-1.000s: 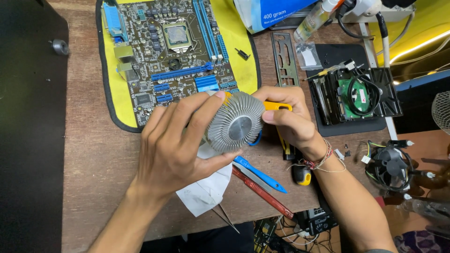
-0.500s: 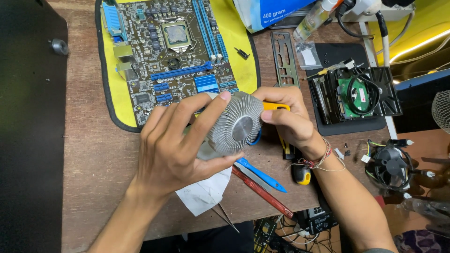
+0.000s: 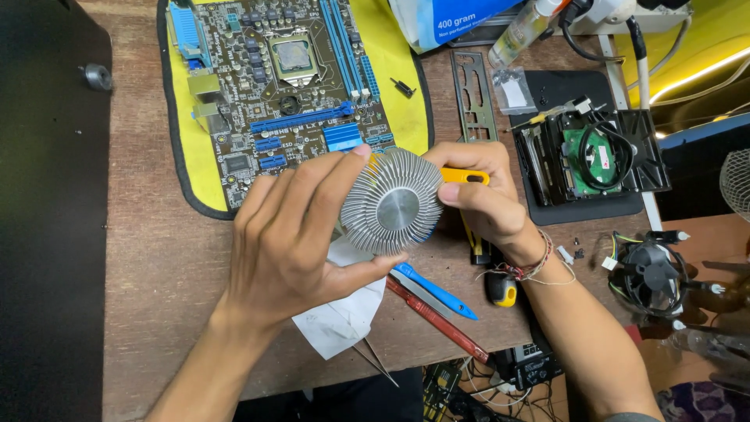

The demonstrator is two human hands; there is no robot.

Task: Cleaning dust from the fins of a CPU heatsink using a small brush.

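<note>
I'm gripping the round silver finned aluminium heatsink (image 3: 392,205) w/ my left hand (image 3: 293,234) over the wooden desk (image 3: 156,258), just below the motherboard (image 3: 281,74), right hand (image 3: 480,199) clutching a yellow-handled tool (image 3: 462,177) — prob light, stiff, thin fins bendable, so holding by rim.

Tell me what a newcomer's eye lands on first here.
The round finned metal heatsink at the centre, gripped by the left hand with the right hand at its edge, holding a yellow-handled tool. Behind it, a motherboard lies on a yellow mat; a black fan sits at the right.
</note>
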